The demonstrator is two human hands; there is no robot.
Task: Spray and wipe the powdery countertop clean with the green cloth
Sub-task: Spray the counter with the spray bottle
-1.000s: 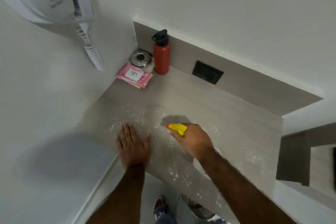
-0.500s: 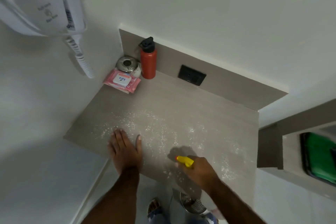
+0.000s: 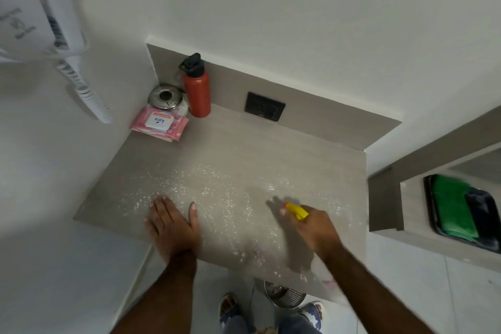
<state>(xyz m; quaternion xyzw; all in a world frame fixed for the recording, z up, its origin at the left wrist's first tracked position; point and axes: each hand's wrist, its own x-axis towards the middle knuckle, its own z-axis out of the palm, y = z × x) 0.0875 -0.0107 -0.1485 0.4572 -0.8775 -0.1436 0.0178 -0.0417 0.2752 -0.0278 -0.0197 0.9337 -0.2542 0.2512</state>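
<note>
White powder lies scattered over the middle and front of the grey countertop (image 3: 244,144). My left hand (image 3: 172,222) rests flat on the counter's front left edge, fingers spread, holding nothing. My right hand (image 3: 314,228) is closed around a spray bottle with a yellow nozzle (image 3: 296,210), held just above the powdered front right part, nozzle aimed left and away. The bottle's body is hidden by my hand. The green cloth (image 3: 451,209) lies in a black tray (image 3: 488,214) on a lower ledge to the right.
In the back left corner stand a red bottle (image 3: 197,89), a round steel container (image 3: 165,97) and a pink wipes pack (image 3: 160,123). A black wall socket (image 3: 265,106) sits on the backsplash. A white wall-mounted dryer (image 3: 35,13) hangs at upper left. A steel bin (image 3: 284,294) stands on the floor below.
My right hand with the spray bottle has moved right along the counter's front. The view has shifted right, bringing the green cloth and its tray into sight. My left hand stays flat.
</note>
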